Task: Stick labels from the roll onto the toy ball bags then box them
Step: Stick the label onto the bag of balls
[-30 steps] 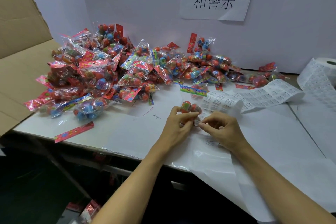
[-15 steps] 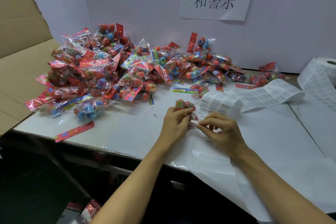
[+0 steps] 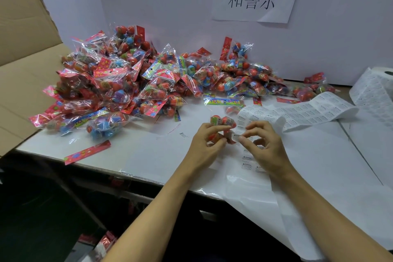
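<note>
Head view: left hand grips one toy ball bag just above the tabletop; right hand pinches a label at the bag's edge — label strip and roll lie to the right. Risk, as I judge it: crinkly film over round balls gives no flat backing, so the label may wrinkle or skew — or cling to the fingertip.

The bag my left hand grips is clear, glossy, crinkly plastic, like the heaped bags with shiny printed card headers. The label my right hand pinches is matt white paper, as is the label strip. The carton flap beside me is dull brown corrugated cardboard.
</note>
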Demonstrator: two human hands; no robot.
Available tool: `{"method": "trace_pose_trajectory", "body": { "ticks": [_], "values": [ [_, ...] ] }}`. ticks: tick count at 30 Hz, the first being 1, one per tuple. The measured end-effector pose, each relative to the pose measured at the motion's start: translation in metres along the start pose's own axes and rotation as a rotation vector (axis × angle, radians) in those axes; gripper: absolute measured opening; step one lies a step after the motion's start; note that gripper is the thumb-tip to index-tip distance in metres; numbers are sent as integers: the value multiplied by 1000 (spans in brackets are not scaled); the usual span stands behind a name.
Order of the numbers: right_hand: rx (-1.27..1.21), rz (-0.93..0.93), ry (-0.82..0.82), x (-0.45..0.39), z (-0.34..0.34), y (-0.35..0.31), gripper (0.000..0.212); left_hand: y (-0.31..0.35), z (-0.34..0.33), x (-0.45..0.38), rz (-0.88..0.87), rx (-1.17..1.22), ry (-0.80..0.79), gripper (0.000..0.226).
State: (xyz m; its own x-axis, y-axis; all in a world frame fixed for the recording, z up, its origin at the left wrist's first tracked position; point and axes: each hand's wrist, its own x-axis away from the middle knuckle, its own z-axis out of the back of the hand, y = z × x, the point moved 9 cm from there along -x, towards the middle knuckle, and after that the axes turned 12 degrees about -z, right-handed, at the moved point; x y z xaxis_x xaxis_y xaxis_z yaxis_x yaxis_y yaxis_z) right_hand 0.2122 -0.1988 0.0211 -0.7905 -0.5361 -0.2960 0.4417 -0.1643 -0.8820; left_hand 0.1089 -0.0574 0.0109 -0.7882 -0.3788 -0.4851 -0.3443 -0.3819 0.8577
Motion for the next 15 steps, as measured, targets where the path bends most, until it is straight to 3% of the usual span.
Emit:
{"method": "trace_pose_trajectory", "body": {
  "ticks": [8, 15],
  "values": [
    [-19, -22, -12, 1, 0, -1, 13, 2, -7, 1, -5, -118, -41, 36],
    [-16, 3, -31, 1, -3, -4, 11, 5, -6, 1, -30, -80, -44, 35]
  ]
}}
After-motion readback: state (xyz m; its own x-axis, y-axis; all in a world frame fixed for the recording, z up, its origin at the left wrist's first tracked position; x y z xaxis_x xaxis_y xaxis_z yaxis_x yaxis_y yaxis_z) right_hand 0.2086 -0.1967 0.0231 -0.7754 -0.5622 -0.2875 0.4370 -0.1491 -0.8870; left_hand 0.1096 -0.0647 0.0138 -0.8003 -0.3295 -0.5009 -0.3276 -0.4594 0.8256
